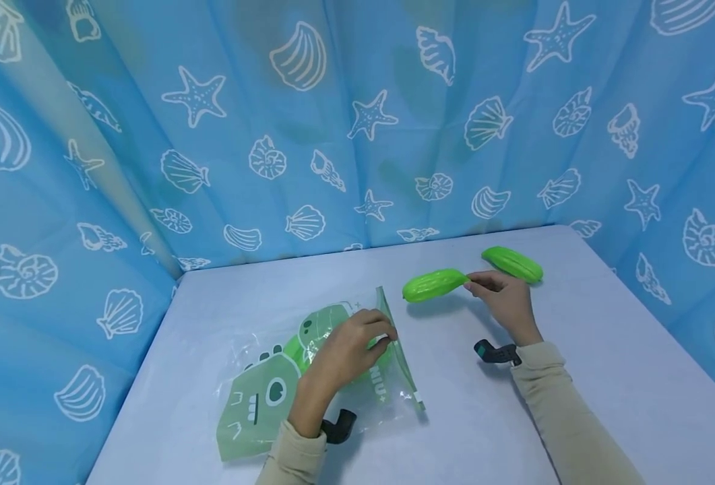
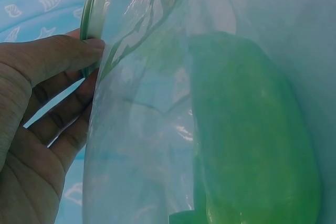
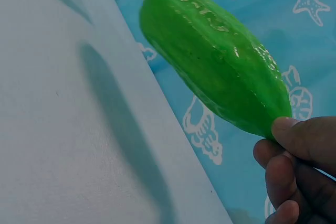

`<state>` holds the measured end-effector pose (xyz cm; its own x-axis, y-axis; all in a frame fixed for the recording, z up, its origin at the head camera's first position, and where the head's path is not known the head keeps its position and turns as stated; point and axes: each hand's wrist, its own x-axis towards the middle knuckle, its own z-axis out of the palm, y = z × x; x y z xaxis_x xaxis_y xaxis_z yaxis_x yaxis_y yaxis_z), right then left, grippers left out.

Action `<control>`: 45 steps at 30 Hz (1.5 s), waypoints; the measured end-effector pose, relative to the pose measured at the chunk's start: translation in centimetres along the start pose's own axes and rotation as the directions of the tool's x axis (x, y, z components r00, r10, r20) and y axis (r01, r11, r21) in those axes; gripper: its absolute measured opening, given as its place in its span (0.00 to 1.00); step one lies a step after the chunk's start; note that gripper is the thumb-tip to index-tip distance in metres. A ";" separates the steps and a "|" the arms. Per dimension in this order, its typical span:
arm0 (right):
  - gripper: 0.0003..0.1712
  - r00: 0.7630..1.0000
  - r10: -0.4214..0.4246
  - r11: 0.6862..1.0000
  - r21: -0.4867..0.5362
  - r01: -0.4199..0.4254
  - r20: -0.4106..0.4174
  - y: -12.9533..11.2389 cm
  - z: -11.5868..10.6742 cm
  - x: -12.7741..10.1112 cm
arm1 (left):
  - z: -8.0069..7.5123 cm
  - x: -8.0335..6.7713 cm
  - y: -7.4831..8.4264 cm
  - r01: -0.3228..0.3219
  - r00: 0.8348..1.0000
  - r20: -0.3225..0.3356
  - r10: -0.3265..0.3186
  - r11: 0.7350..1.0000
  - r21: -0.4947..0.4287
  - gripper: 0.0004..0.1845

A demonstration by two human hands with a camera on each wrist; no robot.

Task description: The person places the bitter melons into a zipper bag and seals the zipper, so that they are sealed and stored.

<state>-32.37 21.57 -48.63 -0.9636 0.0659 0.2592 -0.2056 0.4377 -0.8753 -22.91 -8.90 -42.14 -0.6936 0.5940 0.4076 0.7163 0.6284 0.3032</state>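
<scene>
— What are the hands doing?
— The left hand (image 1: pixel 348 350) is pinching the bag (image 1: pixel 272 387) open at lower centre; a green piece is lying inside it.
— And the right?
— The right hand (image 1: pixel 505 303) is pinching a cucumber (image 1: pixel 434 284) by its tip, right of centre, above the table (image 1: pixel 606 377).

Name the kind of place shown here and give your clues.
Probably a staged tabletop booth, not a home: a plain table walled in by a seashell curtain, with toy cucumbers and a bag.
</scene>
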 end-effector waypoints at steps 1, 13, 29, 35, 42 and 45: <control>0.17 1.000 0.005 1.000 0.005 -0.005 0.013 -0.1 0.0 -0.1 | 0.0 0.0 0.0 -0.002 1.000 -0.004 0.002 1.000 0.002 0.07; 0.15 0.992 -0.020 0.999 0.051 0.013 0.128 -2.0 0.4 -1.0 | -0.2 -0.1 0.0 -0.001 1.000 -0.017 0.001 1.000 -0.003 0.08; 0.12 0.975 -0.142 0.990 0.041 0.136 0.170 -2.6 3.9 -2.1 | -0.3 -0.2 -0.1 -0.006 1.000 -0.031 0.006 1.000 0.003 0.08; 0.11 0.968 -0.168 0.986 0.028 0.166 0.187 -2.3 5.2 -2.6 | -0.5 -0.2 0.0 -0.014 0.999 -0.031 0.014 1.000 0.000 0.07; 0.11 0.969 -0.153 0.988 0.017 0.152 0.193 -4.1 6.3 -3.6 | -0.4 -0.3 -0.2 -0.031 0.999 -0.044 0.031 0.999 0.006 0.07; 0.11 0.966 -0.145 0.989 0.037 0.140 0.212 -4.3 6.9 -3.7 | -0.4 -0.3 -0.3 -0.031 0.998 -0.051 0.031 0.999 0.012 0.07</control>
<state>-29.10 13.25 -48.61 -0.9378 -0.1899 0.2907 -0.3447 0.4093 -0.8448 -22.84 -9.47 -42.03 -0.6662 0.5870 0.4601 0.7363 0.6158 0.2805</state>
